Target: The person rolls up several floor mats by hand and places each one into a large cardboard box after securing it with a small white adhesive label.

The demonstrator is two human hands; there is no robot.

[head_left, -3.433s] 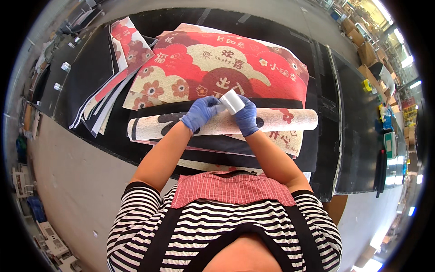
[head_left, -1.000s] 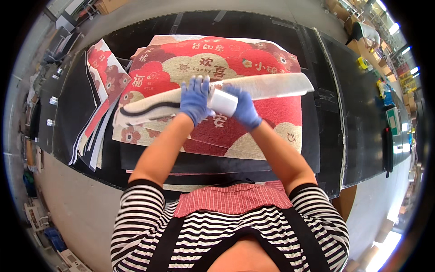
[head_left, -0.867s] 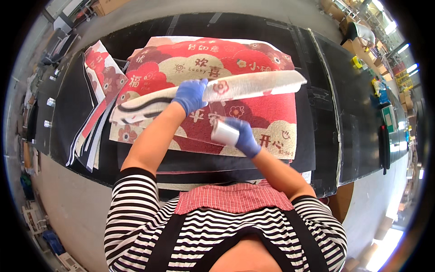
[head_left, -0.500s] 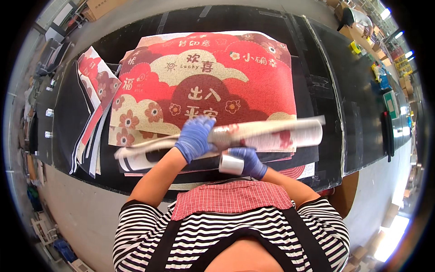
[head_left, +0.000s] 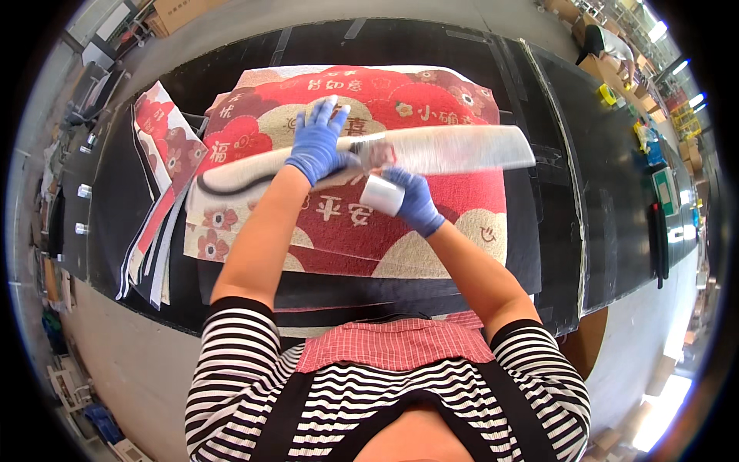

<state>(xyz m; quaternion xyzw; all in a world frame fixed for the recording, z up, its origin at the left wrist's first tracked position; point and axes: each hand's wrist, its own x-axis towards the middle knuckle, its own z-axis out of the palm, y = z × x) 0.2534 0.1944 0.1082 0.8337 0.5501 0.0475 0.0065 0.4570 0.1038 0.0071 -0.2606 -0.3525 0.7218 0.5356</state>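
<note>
A rolled-up mat (head_left: 462, 149), pale on the outside and smeared by motion, lies across a red, maroon and beige patterned floor mat (head_left: 454, 227). My left hand (head_left: 315, 146), in a blue glove, rests on the roll left of its middle with the fingers stretched and spread. In my blue-gloved right hand (head_left: 416, 202) is a roll of clear tape (head_left: 382, 195), held just below the rolled mat's middle. Where the tape meets the mat is too blurred to make out.
Folded mats and strips (head_left: 158, 192) lie at the left of the black table (head_left: 431, 46). A raised seam (head_left: 566, 169) crosses the table on the right. Yellow, blue and green items line its far right edge. Another person (head_left: 610, 48) bends over boxes at the far right.
Both hands and the rolled mat have moved away from me, up over the patterned mat. My left fingers have spread out on the roll. The tape stays in my right hand.
</note>
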